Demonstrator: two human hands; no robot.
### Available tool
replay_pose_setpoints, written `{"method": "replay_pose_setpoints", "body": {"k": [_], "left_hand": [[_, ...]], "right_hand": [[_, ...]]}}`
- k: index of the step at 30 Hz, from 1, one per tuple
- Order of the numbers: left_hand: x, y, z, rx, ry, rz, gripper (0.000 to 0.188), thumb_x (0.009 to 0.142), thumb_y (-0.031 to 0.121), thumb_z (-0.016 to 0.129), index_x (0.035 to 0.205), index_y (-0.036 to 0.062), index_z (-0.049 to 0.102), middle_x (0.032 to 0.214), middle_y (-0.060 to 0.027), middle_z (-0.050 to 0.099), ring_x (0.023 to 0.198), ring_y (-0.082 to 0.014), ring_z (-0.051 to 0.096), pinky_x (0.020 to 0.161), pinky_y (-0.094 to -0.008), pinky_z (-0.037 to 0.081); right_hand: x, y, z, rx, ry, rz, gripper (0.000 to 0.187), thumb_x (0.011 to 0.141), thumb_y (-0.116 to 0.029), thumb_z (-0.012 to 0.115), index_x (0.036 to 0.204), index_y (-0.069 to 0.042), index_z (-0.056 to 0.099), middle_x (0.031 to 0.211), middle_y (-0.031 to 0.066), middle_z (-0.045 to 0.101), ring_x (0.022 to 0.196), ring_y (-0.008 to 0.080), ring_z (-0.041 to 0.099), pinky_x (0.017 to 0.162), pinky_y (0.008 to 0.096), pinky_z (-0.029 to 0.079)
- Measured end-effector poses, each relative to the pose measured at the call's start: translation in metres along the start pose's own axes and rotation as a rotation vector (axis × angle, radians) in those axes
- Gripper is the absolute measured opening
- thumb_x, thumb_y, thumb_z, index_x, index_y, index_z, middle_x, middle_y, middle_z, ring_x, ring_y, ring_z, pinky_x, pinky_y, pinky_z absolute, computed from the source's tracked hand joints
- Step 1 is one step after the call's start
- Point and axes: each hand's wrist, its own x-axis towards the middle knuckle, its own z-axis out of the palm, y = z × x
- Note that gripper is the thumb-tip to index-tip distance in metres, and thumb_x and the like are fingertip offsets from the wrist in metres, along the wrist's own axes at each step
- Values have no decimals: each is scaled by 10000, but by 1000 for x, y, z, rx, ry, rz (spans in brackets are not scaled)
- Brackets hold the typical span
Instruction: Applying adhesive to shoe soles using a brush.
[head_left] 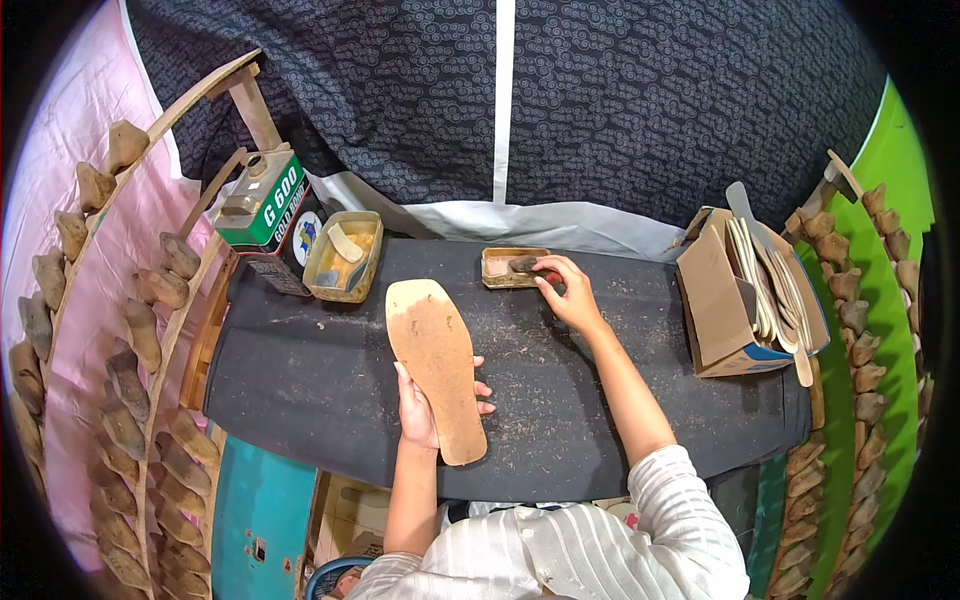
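A tan, sole-shaped insole [437, 370] lies along my left hand [416, 412], its narrower end toward me. My left thumb rests on its left edge, and the fingertips show past its right edge. Near the far edge of the table, my right hand [570, 293] reaches to a small shallow rectangular tin [508, 286]. Its thumb and fingers are pinched on a small dark block [522, 264] at the tin's right side. Exactly what the block is, I cannot make out. Pale pinkish stuff shows in the left part of the tin.
The black-covered table [600, 400] is strewn with small scraps. At far left stand a green and dark metal can [262, 215] and a yellowish tub [345, 293] holding a pale scraper. A cardboard box [718, 325] of long flat strips stands right. Racks of wooden shoe lasts [145, 335] flank both sides.
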Motion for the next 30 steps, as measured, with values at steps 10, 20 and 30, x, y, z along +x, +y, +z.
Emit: {"method": "replay_pose_setpoints", "body": {"k": [10, 20, 30], "left_hand": [[15, -13, 1, -25, -30, -89, 826, 862, 693, 163, 1383, 65, 287, 1264, -215, 467, 946, -389, 605, 699, -497, 563], [19, -26, 21, 194, 147, 50, 729, 912, 617, 166, 1350, 60, 338, 1257, -176, 490, 1056, -337, 567, 834, -464, 515], [-1, -41, 46, 365, 430, 520, 557, 972, 316, 423, 1431, 93, 199, 1238, -87, 523, 1139, -202, 504, 971, -361, 395]], "right_hand": [[-22, -6, -24, -66, -9, 60, 273, 763, -99, 695, 1024, -86, 618, 1201, 103, 504, 983, 246, 570, 817, 322, 485], [-65, -120, -10, 26, 177, 49, 261, 790, -116, 663, 1034, -49, 599, 1047, 122, 589, 927, 223, 597, 757, 313, 506], [-103, -121, 19, 607, -266, 507, 337, 850, -103, 642, 1156, -14, 532, 887, 50, 637, 804, 84, 596, 713, 238, 500]]}}
